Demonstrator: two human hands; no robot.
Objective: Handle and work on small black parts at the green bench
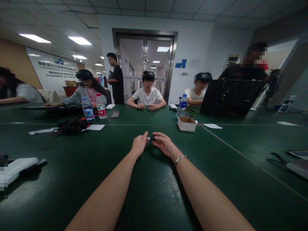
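Both my arms reach out over a dark green table (154, 192). My left hand (139, 145) and my right hand (164, 143) meet at the table's middle, fingers pinched on a small dark object with a silvery end (151, 138) held between them just above the surface. I cannot make out what the object is. A metal bracelet (180, 158) sits on my right wrist.
A small open cardboard box (186, 123) stands just beyond my hands. Water bottles (88, 108), a pile of black items (71, 125), paper slips and a phone (115, 114) lie further back. Several people sit across the table; a laptop (228, 98) stands at the right.
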